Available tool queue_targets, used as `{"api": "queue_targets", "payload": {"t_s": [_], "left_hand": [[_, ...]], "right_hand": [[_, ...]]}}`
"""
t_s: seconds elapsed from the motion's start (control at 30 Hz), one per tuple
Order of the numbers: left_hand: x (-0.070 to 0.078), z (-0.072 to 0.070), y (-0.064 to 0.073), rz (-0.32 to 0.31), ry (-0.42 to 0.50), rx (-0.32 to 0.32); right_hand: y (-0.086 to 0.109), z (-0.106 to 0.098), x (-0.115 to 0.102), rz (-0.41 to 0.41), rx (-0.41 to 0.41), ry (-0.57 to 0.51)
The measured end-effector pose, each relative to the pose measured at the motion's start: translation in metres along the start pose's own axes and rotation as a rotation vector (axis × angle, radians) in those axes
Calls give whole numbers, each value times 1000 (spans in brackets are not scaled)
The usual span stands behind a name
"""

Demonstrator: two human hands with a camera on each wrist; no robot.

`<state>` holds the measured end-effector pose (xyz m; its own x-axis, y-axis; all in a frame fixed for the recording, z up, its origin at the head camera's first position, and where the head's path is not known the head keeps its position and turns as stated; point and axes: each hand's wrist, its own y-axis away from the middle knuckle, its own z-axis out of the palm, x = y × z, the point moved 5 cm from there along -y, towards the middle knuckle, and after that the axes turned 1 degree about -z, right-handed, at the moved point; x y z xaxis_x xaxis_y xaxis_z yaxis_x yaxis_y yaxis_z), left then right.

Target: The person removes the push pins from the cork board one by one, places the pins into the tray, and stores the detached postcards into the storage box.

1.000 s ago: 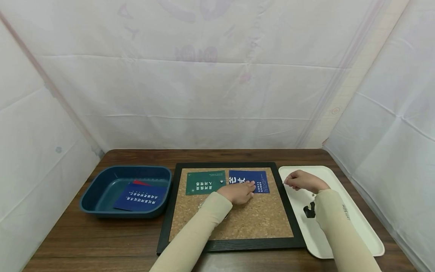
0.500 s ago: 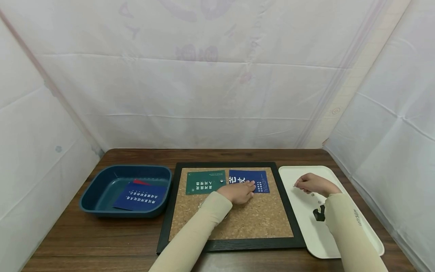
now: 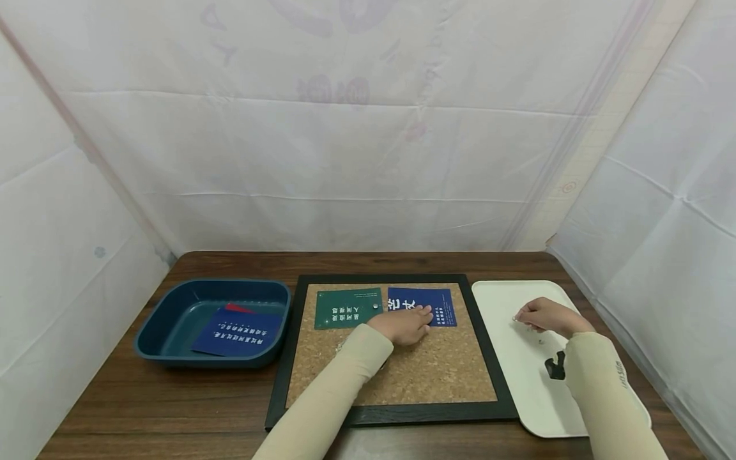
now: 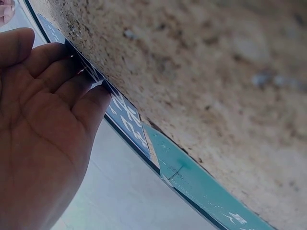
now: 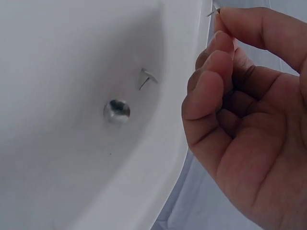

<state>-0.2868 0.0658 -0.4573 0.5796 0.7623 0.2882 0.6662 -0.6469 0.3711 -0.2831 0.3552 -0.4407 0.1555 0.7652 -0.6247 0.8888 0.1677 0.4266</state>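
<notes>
My left hand [image 3: 402,324] lies with straight fingers on the lower edge of a blue card [image 3: 425,298] with white writing, on the corkboard [image 3: 431,380]. Left of that card is a green card [image 3: 347,305] with a thumbtack [image 3: 375,306] at its right side. Over the white tray [image 3: 506,297], my right hand [image 3: 552,315] pinches a thumbtack [image 5: 211,13] between thumb and forefinger, its pin sticking out. Two more silver thumbtacks lie on the tray in the right wrist view: one with its round head [image 5: 117,111] showing, another tack [image 5: 147,78] tipped on its side.
At the left stands a teal basin [image 3: 151,348] holding a blue card [image 3: 230,335] and a red card [image 3: 237,308]. A black frame [image 3: 431,415] borders the corkboard, right beside the tray. White sheeting [image 3: 368,160] hangs behind the wooden table [image 3: 201,409].
My right hand has moved right from the tray's left edge to above its middle, the thumbtack still between its fingertips. The left hand has stayed on the blue card.
</notes>
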Motion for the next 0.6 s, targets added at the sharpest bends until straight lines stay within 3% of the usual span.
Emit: {"api": "queue_targets", "payload": {"t_s": [0.6], "left_hand": [[1,-1,2,-12,20,-5]], "right_hand": [[13,-7,22,40,28,9]]}}
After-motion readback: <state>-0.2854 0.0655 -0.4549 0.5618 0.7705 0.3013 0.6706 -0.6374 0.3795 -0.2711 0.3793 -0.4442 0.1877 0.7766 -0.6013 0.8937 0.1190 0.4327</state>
